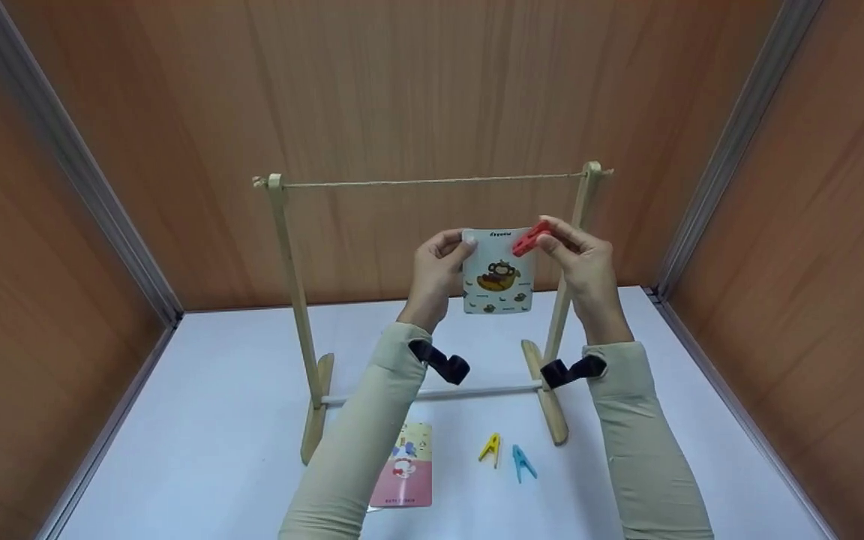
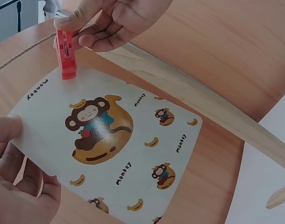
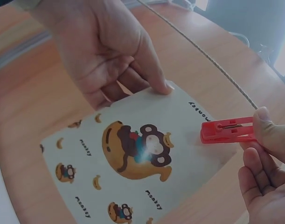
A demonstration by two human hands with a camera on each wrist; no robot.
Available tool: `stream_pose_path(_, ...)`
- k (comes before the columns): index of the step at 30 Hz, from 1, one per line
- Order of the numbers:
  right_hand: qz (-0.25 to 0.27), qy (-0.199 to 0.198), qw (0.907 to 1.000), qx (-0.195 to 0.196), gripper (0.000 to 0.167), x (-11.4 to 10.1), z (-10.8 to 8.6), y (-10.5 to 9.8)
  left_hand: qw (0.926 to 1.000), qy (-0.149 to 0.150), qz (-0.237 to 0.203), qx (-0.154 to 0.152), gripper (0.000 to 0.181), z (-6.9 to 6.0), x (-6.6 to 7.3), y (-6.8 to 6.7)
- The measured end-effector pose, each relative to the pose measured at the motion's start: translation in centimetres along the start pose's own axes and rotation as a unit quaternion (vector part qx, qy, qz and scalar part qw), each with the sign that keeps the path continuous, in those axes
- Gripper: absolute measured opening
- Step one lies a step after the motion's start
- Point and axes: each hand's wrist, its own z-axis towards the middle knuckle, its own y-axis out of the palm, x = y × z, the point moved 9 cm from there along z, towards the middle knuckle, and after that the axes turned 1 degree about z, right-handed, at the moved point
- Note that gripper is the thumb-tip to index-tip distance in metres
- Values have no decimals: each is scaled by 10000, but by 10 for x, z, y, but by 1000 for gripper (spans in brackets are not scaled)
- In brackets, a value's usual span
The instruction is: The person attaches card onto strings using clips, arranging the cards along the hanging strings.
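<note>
A white card with monkey pictures point(image 1: 498, 281) hangs upright from my left hand point(image 1: 433, 277), which pinches its upper left edge between thumb and fingers. My right hand point(image 1: 586, 270) pinches a red clothespin point(image 1: 530, 238) by its handle end, and the pin's other end lies at the card's upper right corner. In the left wrist view the red clothespin point(image 2: 66, 56) overlaps the card's top edge; whether it clamps the card I cannot tell. Both hands are below the string point(image 1: 432, 181), the card apart from it.
The string runs between two wooden posts point(image 1: 293, 292) on wooden feet, joined low by a white rod point(image 1: 477, 391). On the white table lie a yellow clothespin point(image 1: 490, 448), a blue clothespin point(image 1: 523, 462) and a pink and yellow card point(image 1: 409, 480), partly behind my left sleeve. Wooden panels surround the table.
</note>
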Motion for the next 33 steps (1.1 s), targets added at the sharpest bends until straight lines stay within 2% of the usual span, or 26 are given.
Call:
stream_pose_path(8,151,-248,9994,162,43,-11,5,0,9999,141,26,15,23,3,9,4)
stream_pose_path(15,165,-575,9976,335,41,-23,8,1,9996,212,23,162,21,7,14,2)
stream_pose_path(23,306,-544,9968,498,41,-31,11,4,9995,296,23,75,22,10,24,5)
stream_pose_path(33,355,-725,9934,809,40,-44,15,4,9990,442,-34,107,22,13,35,8)
